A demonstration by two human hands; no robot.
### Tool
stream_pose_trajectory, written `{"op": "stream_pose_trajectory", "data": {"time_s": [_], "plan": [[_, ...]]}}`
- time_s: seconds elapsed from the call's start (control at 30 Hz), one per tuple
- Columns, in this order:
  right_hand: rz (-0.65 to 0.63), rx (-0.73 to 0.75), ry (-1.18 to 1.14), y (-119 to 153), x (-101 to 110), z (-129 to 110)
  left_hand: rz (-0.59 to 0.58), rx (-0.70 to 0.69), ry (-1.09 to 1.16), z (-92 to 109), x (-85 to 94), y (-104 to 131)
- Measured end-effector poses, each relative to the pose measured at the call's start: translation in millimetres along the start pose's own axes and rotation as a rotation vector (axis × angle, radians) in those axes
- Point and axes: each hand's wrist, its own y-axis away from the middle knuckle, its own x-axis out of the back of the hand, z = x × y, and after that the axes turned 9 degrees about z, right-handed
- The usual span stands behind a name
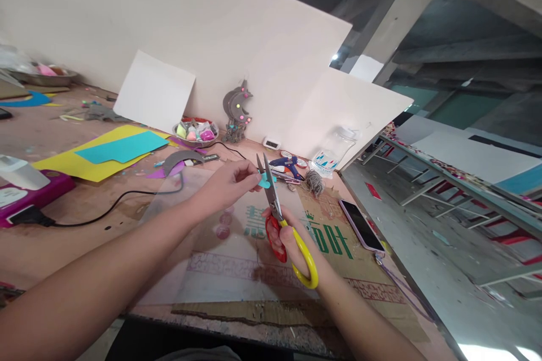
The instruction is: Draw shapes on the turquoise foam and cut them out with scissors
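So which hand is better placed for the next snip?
Probably the right hand: it holds the open scissors, while the left hand is occupied pinching the small turquoise piece.

Cardboard (366,268): you have a row of large green characters (336,241) printed across it; the last looks like 叶, and the rest you cannot read surely (your right hand (290,242) and forearm cover part of the row).
Crown: a small green one (309,215) sits just above the row, right of your right hand.
Discs (223,231): you see reddish printed rounds left of the row, their marks too blurred to read.
Jar (333,149): it bears blue and red marks, too small for you to make out.
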Motion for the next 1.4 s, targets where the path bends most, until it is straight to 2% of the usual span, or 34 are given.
{"op": "stream_pose_trajectory", "data": {"time_s": [0.5,0.67,0.73,0.9,1.13,1.4], "plan": [[0.004,-0.031,-0.037,1.1,-1.5,-1.8,0.045,0.027,0.039,0.0,0.4,0.1],[0.051,-0.038,-0.112,0.1,-5.1,-3.6,-0.044,0.067,0.083,-0.2,-4.1,3.0],[0.049,-0.034,-0.12,-0.4,-5.3,-3.3,-0.041,0.103,0.126,-0.8,-6.4,3.9],[0.042,-0.014,-0.077,-0.4,-4.3,-1.9,0.033,0.182,0.249,1.3,-11.3,3.8],[0.043,0.088,0.082,0.6,-3.2,-2.2,0.038,0.216,0.292,9.0,-15.2,8.6],[0.034,0.096,0.048,-1.4,-2.3,-0.5,0.015,0.211,0.273,8.0,-17.3,10.4]]}}
